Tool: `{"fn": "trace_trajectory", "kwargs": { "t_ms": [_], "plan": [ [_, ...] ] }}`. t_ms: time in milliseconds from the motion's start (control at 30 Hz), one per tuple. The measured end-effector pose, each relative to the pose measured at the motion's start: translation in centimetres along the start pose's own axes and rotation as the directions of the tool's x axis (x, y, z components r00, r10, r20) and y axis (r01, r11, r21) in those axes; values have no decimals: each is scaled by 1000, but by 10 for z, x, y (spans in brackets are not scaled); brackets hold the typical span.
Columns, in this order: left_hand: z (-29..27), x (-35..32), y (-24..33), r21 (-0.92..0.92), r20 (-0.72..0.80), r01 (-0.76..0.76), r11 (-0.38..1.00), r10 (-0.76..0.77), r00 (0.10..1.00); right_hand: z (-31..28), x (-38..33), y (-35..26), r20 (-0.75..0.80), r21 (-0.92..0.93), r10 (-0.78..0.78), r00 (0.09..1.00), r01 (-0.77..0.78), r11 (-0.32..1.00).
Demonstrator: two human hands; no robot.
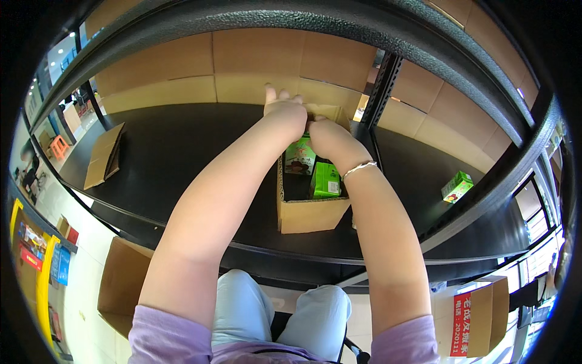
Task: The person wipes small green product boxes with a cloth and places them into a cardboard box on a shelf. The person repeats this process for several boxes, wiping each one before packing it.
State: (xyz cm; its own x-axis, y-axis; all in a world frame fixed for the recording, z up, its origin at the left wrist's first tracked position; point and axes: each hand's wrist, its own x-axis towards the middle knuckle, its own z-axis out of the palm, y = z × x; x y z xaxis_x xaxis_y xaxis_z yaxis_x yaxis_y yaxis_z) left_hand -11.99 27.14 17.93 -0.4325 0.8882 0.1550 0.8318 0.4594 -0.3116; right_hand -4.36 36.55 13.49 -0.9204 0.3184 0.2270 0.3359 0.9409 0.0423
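Inside an open cardboard box (312, 218) on a black shelf (170, 151): small green cartons

From the head, the only view: narrow end of the box toward the body, with two cartons visible inside. Nearer carton (327, 181) by the near right part; farther carton (298, 159) toward the left wall, printed face showing. Left hand (285, 108) bent at the wrist over the far part of the box, several fingers raised and spread with nothing visible on them; thumb hidden, so no telling of any hold. Right hand (326, 138) close beside it, down over the far part, fingertips out of sight; impossible to tell how far closed, or on what. Third carton (457, 187) well apart on the shelf to the right; folded cardboard (104, 156) off to the left.

As for handling, cartons probably light enough for one hand, smooth and slightly slippery on the faces. Likely stiff along edges and corners, softer mid-panel, hence prone to denting under a hard squeeze. Best taken by two opposite sides near the upper edges, thumb against fingers. Box seemingly light and firm-walled, perhaps flexing at the rim; best steadied by a side wall.
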Motion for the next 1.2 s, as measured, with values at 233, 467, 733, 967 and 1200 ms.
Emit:
{"fn": "trace_trajectory", "kwargs": {
  "t_ms": [233,467,733,967,1200],
  "plan": [
    [3,-2,-16,-208,-62,-127,970,116,991,-43,-32,-15,-133,-226,-36,990,5,974],
    [-3,-17,-6,-114,-395,-403,908,331,857,-71,-58,-9,165,-29,-52,985,57,998],
    [-33,-44,21,-358,350,-407,840,525,776,-84,-82,-21,372,-128,-43,927,97,987],
    [-14,-51,12,-523,224,-382,762,556,801,-87,-78,-18,427,-77,-50,903,92,993],
    [-2,-50,12,-681,74,-319,659,495,866,-72,-78,3,259,167,-195,946,155,974]
  ]
}}
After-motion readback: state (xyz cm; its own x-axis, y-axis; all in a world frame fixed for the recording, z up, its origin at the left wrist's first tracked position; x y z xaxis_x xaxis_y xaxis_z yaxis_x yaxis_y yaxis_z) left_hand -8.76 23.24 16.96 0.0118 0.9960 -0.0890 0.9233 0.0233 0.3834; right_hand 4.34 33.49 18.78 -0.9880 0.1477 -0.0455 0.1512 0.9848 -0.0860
